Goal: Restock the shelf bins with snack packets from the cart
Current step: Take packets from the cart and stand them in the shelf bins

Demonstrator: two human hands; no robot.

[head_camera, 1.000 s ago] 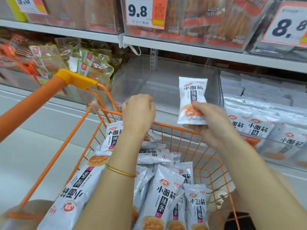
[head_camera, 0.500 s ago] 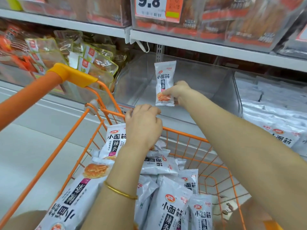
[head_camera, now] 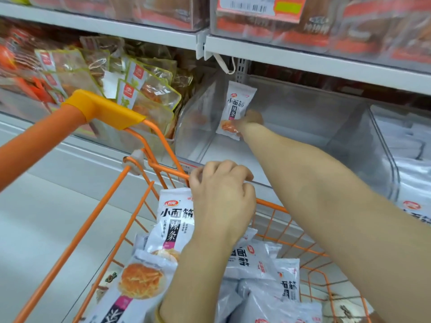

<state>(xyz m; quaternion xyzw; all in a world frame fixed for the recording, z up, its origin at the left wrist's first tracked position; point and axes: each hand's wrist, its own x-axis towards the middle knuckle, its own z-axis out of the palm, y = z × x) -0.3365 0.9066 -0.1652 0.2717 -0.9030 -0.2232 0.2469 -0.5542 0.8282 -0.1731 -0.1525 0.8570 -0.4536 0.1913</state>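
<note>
My right hand (head_camera: 251,120) reaches deep into a clear plastic shelf bin (head_camera: 303,127) and pinches the lower end of a white snack packet (head_camera: 238,106), held upright near the bin's back left. My left hand (head_camera: 221,194) hovers over the front rim of the orange wire cart (head_camera: 149,164), fingers curled, with another white packet (head_camera: 175,220) just beneath it; whether the hand grips that packet is hidden. Several more identical packets (head_camera: 256,259) lie piled in the cart.
A bin to the right (head_camera: 415,183) holds several of the same white packets. A bin on the left (head_camera: 144,99) is stuffed with clear yellow-edged snack bags. An upper shelf (head_camera: 303,57) overhangs the bins. The cart's orange handle (head_camera: 46,136) crosses the left foreground.
My right arm has stretched forward, carrying the packet from above the cart deep into the clear bin. My left hand stayed over the cart's front rim.
</note>
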